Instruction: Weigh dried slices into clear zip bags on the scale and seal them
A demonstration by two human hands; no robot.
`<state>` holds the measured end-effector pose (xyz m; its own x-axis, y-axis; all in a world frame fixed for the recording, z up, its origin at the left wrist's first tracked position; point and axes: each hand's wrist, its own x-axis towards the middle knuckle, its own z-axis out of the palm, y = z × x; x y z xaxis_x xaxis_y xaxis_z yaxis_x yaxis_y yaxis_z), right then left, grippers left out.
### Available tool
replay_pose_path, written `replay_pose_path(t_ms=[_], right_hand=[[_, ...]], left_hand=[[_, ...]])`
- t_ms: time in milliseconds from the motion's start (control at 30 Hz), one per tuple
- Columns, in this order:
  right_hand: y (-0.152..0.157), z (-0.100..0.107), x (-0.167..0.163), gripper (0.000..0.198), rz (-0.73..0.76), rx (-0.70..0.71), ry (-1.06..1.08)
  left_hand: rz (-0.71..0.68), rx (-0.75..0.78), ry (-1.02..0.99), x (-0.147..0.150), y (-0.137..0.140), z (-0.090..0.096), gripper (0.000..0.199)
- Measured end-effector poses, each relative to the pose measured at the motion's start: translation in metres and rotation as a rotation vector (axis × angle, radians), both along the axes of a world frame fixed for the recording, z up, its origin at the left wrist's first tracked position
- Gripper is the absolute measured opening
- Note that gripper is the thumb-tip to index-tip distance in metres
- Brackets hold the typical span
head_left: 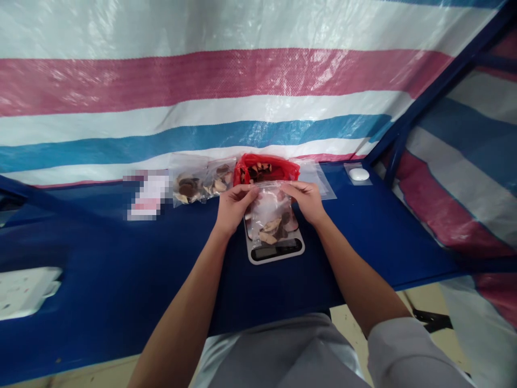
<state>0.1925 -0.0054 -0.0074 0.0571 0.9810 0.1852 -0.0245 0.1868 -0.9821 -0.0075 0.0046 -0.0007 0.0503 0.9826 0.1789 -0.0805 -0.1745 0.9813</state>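
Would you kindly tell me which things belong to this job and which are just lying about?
Probably the job: clear bag, pinched by left hand and right hand; scale beneath; red bag of pieces; two filled bags; flat clear plastic.

Apparently lying about: white oval object; white box at left; blurred sheet.

No words, brands or numbers can be read: the pale sheet (151, 194) on the worktop (141, 269) is obscured by pixelation, nothing can be made out on the display (277, 250) of the scale (298, 235), and marks on the white unit (24, 293) are blurred.
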Motion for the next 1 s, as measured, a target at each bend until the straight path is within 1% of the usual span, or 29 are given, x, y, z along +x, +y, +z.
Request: replay_pose_path(t_ms=[67,167,300,367,467,567,633,700,733,833,900,967,1000], right_hand=[[0.000,0.001,0.000,0.029,-0.010,-0.017,0.008],[-0.003,0.004,0.000,0.033,0.017,-0.046,-0.003],[-0.007,0.008,-0.001,0.030,0.121,-0.045,0.005],[-0.008,0.008,-0.004,0.034,0.180,-0.056,0.019],[-0.008,0.006,-0.013,0.042,0.248,-0.096,0.020],[-0.004,0.008,-0.026,0.042,0.272,-0.088,-0.013],[0.000,0.013,-0.034,0.039,0.267,-0.068,-0.020],[0.008,0.020,-0.042,0.037,0.252,-0.063,-0.013],[0.012,0.024,-0.045,0.037,0.236,-0.060,-0.009],[0.030,0.033,-0.055,0.035,0.177,-0.040,0.001],[0.044,0.036,-0.062,0.034,0.162,-0.046,0.005],[0.057,0.036,-0.070,0.031,0.177,-0.050,-0.003],[0.063,0.036,-0.075,0.030,0.186,-0.044,-0.015]], left_hand=[[-0.017,0.003,-0.006,0.002,-0.001,0.001,0.030],[0.005,0.020,-0.033,0.003,-0.002,0.003,0.028],[0.068,0.050,-0.078,0.002,-0.001,0.004,0.024],[0.102,0.048,-0.116,0.000,0.000,0.006,0.022],[0.160,0.032,-0.153,-0.007,0.002,0.011,0.021],[0.198,0.032,-0.103,-0.019,0.004,0.021,0.025],[0.200,0.057,-0.017,-0.032,0.006,0.030,0.028],[0.200,0.117,0.121,-0.050,0.009,0.039,0.032],[0.195,0.155,0.226,-0.060,0.010,0.044,0.034],[0.256,0.293,0.516,-0.093,0.018,0.053,0.034],[0.246,0.426,0.747,-0.115,0.024,0.055,0.035],[0.198,0.576,0.955,-0.133,0.032,0.053,0.037],[0.176,0.622,1.036,-0.141,0.035,0.051,0.038]])
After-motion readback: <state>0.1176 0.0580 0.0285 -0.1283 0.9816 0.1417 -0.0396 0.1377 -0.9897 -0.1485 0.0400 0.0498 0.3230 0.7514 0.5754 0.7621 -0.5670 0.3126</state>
